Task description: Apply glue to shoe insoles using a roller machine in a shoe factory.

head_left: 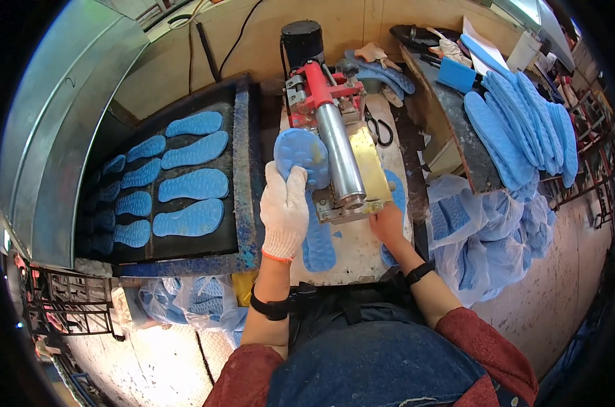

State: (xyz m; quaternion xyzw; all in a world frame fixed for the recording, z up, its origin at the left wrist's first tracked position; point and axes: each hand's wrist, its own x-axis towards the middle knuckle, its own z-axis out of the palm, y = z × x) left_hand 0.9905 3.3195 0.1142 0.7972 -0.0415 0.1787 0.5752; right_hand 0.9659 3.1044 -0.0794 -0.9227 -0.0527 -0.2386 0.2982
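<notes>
My left hand (284, 207), in a white knit glove, grips a blue insole (302, 152) with the thumb and fingers at its lower edge. The insole is held up against the left side of a shiny metal roller (341, 149) on a red-framed machine (319, 85). My bare right hand (387, 222) is curled at the lower end of a brass-coloured plate (368, 166), right of the roller. Its fingertips are hidden behind the plate and bracket, so what they hold does not show. Beneath the machine, another blue insole (319, 244) lies on the pale board.
On the left, a dark conveyor bed (227, 241) carries rows of blue insoles beside a metal hood (70, 122). A side table (457, 146) on the right bears stacked insoles (521, 122). Scissors (381, 129) lie behind the plate. Clear bags of insoles (484, 230) hang below the table.
</notes>
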